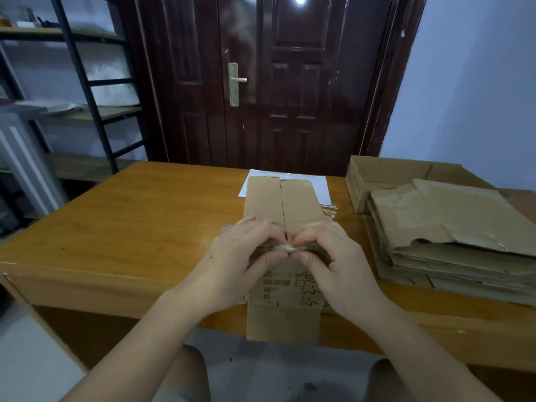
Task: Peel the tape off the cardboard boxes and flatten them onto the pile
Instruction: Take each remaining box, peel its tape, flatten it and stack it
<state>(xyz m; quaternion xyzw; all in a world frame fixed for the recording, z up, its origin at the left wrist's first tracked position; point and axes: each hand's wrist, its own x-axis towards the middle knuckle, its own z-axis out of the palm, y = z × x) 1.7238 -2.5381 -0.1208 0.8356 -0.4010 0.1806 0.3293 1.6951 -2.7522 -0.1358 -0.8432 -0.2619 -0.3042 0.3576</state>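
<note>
Tabletop [145, 216]: tape [285, 247] between fingers [278, 258].

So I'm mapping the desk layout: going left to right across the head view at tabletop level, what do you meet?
Bare wooden table → left hand → right hand, both pinching a wad of tape over the cardboard box → pile of flattened cardboard.

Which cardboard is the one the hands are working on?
Find the orange-brown wooden table before the dark door. In its middle lies a flattened brown cardboard box, under both hands, overhanging the near edge. Unlike the stacked cardboard pile on the right, it lies alone with black printing.
</note>
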